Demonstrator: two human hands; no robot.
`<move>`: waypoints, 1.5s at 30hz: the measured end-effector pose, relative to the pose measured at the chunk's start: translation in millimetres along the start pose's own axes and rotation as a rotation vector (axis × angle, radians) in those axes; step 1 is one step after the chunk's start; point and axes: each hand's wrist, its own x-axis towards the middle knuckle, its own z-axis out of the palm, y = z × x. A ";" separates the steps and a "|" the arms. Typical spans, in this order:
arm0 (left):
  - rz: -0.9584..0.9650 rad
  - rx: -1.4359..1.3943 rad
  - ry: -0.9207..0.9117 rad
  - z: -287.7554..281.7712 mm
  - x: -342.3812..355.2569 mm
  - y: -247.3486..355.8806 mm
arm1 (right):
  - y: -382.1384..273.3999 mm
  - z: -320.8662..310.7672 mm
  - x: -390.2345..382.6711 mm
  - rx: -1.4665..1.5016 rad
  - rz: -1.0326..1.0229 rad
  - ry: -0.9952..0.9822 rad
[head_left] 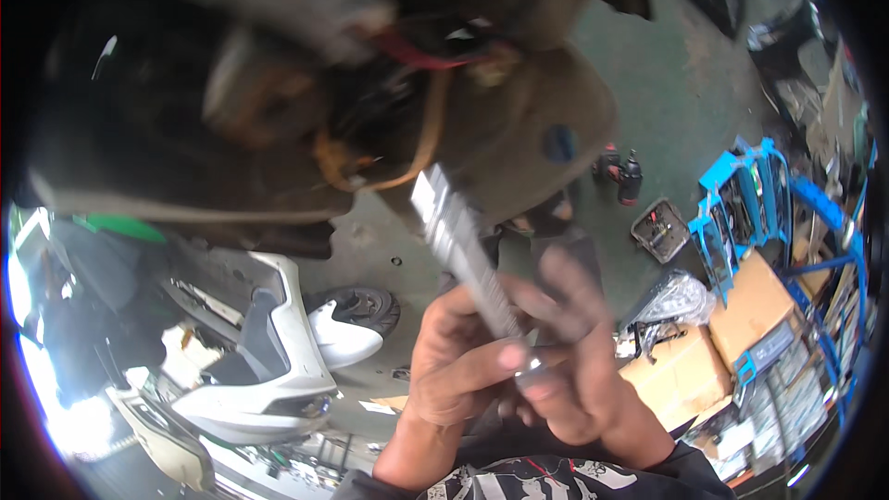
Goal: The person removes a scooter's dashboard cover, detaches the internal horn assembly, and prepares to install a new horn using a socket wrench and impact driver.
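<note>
My left hand (458, 352) is closed round a long silver metal tool (470, 259), its fingers and thumb wrapped on the lower shaft. The tool slants up and to the left, its bright squared tip close to the dark body panel; motion blur hides its exact kind. My right hand (583, 361) grips the tool's rounded near end between thumb and fingers, while its upper fingers are raised and smeared. Above hangs the dark brown vehicle underside (519, 153), with a yellow-orange wire loop (431, 120) and a red cable (407, 54) among blurred parts.
A white scooter (269, 398) stands at the left, with a wheel (361, 310) beside it. On the green floor at right lie a cordless drill (628, 178) and a small tray (660, 230). Blue frames (741, 194), cardboard boxes (681, 375) and a bagged lamp (676, 298) crowd the right side.
</note>
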 end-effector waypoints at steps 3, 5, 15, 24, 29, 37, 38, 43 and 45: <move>-0.065 -0.130 -0.058 -28.8 -4.0 -50.5 | 41.7 -60.6 -46.9 -0.278 0.334 -0.353; -0.110 0.099 0.061 -51.2 -6.2 -89.5 | 100.1 -111.9 -63.8 -0.288 0.459 -0.338; -0.368 0.244 0.328 -58.2 43.8 -192.1 | 422.9 -297.7 -30.8 -0.709 0.659 0.700; -0.269 0.039 0.248 2.9 87.8 -190.7 | 170.1 -290.3 -113.7 -0.431 0.507 0.329; -0.216 -0.305 0.137 41.5 111.1 -182.1 | 81.8 -298.0 -214.6 1.088 0.500 0.322; 0.058 -0.444 0.204 58.0 109.0 -146.0 | 127.8 -212.7 -173.6 0.351 0.229 0.352; 0.098 -0.459 0.232 56.5 105.6 -139.5 | 120.0 -207.8 -164.8 0.088 0.227 0.395; 0.199 -0.581 0.307 52.1 87.0 -113.9 | 133.7 -202.9 -186.2 -0.376 0.075 0.290; 0.149 -0.741 0.365 53.4 82.3 -110.4 | 94.0 -211.5 -167.1 -0.409 0.015 0.132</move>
